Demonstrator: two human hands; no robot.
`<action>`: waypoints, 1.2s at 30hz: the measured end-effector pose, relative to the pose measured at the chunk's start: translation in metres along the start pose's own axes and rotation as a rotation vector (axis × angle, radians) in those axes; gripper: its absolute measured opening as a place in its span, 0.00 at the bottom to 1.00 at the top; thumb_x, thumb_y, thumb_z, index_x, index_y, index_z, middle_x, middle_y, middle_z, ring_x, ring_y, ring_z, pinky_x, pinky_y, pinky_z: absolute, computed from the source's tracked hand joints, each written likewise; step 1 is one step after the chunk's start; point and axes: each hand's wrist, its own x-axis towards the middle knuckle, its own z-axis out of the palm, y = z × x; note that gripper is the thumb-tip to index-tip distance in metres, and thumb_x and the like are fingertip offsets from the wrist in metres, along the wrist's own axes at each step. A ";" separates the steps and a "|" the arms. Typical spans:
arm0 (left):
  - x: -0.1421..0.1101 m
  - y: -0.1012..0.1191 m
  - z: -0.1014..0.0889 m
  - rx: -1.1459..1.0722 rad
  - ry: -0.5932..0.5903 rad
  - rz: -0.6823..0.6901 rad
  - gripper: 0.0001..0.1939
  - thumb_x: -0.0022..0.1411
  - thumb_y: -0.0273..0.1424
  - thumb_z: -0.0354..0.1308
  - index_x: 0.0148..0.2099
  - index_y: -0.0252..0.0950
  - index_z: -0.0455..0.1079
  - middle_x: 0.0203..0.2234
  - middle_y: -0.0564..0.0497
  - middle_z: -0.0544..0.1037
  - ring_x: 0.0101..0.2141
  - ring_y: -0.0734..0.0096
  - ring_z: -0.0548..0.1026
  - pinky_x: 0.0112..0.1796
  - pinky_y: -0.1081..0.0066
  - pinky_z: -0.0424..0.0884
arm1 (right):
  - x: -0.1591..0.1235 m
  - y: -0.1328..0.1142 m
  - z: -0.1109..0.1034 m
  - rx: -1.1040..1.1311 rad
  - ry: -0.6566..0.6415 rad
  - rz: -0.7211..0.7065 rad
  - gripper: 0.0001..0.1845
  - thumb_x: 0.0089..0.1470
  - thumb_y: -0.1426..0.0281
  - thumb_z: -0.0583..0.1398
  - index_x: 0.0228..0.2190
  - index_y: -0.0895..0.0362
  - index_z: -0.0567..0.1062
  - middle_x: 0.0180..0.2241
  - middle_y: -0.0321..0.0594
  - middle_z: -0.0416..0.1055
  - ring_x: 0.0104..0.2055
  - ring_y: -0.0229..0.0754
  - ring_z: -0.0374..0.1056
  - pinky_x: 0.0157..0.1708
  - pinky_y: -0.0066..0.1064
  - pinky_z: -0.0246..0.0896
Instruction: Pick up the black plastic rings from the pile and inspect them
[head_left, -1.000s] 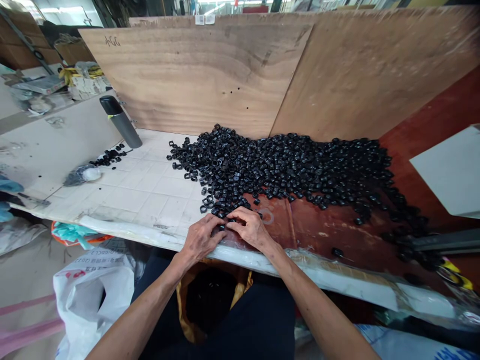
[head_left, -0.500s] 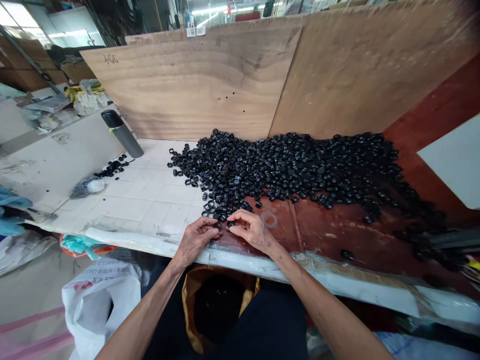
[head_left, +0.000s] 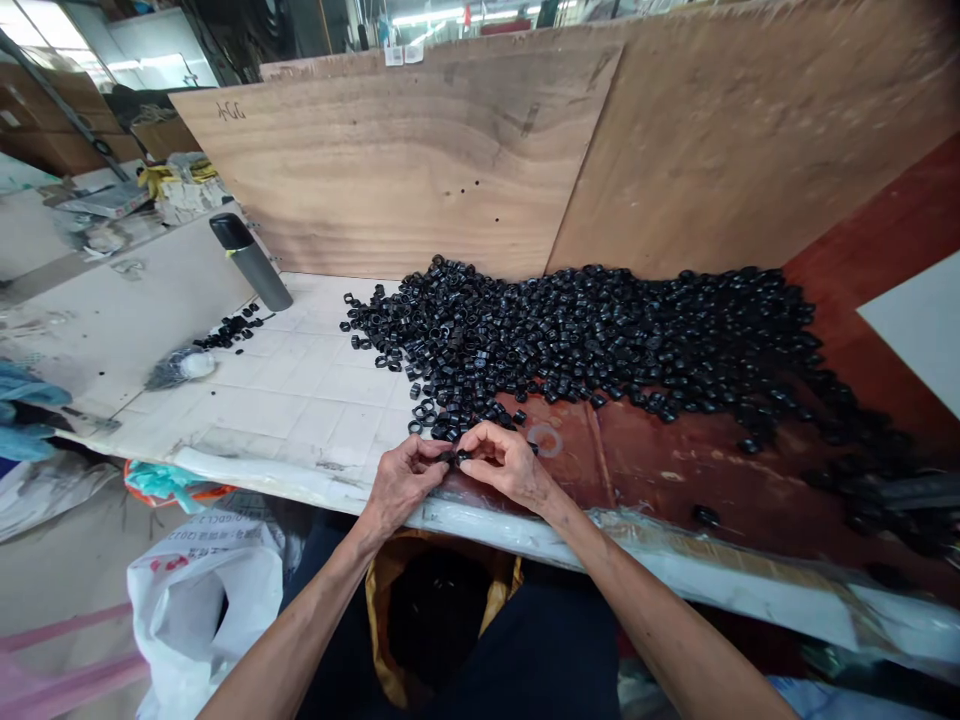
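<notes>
Near the table's front edge, my left hand (head_left: pixel 409 480) pinches a small black ring-like part (head_left: pixel 448 457) between thumb and fingers. My right hand (head_left: pixel 506 463) grips another small black part (head_left: pixel 463 456) at its fingertips. The two parts meet or nearly touch; fingers cover much of both. Right behind my hands spreads a large pile of black ring-shaped plastic parts (head_left: pixel 570 330). A few loose rings (head_left: pixel 424 412) lie at its near left end.
A plywood board (head_left: pixel 405 170) stands behind the pile. On the left are a grey bottle (head_left: pixel 259 270), a small heap of black bits (head_left: pixel 229 330) and a plastic bag (head_left: pixel 176 368). Below the table edge, between my legs, sits an open yellow sack (head_left: pixel 380 620) with dark contents.
My hands have come together, bringing the two black parts against or very close to each other. The whole view has shifted slightly.
</notes>
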 end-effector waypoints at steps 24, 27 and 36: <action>-0.004 -0.003 -0.004 0.073 -0.095 0.177 0.12 0.58 0.34 0.69 0.44 0.37 0.74 0.42 0.48 0.77 0.41 0.66 0.78 0.44 0.67 0.77 | -0.002 0.001 0.009 -0.176 0.019 -0.035 0.04 0.58 0.67 0.64 0.37 0.54 0.78 0.25 0.34 0.75 0.25 0.39 0.70 0.27 0.29 0.64; -0.003 -0.003 -0.005 0.094 -0.104 0.260 0.09 0.60 0.32 0.68 0.43 0.38 0.75 0.42 0.47 0.77 0.43 0.65 0.77 0.46 0.66 0.76 | -0.002 -0.001 0.009 -0.196 0.015 -0.045 0.03 0.60 0.68 0.63 0.36 0.54 0.78 0.25 0.34 0.75 0.25 0.39 0.70 0.28 0.29 0.64; -0.007 0.001 -0.004 0.051 -0.083 0.136 0.13 0.61 0.34 0.67 0.47 0.38 0.74 0.41 0.47 0.79 0.40 0.65 0.79 0.45 0.66 0.76 | -0.002 -0.003 0.008 -0.261 0.043 -0.167 0.04 0.60 0.71 0.64 0.38 0.54 0.80 0.34 0.40 0.77 0.35 0.43 0.73 0.38 0.34 0.67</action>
